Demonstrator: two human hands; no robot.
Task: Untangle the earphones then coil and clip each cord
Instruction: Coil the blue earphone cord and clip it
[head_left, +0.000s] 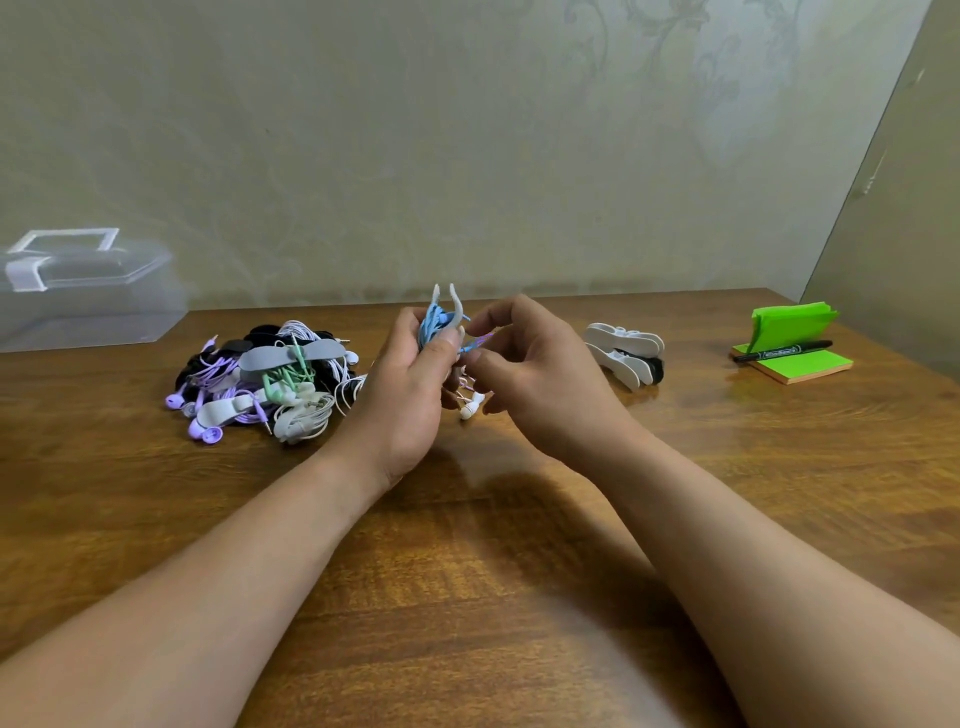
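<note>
Your left hand (410, 395) grips the coiled blue cord (431, 325) inside a white clip (456, 306), just right of the earphone pile (265, 379). Your right hand (540, 384), close beside your left, pinches the cord's loose strand. A white earbud (470, 408) hangs beneath. Spare clips (623, 353) lie farther right of the pile.
</note>
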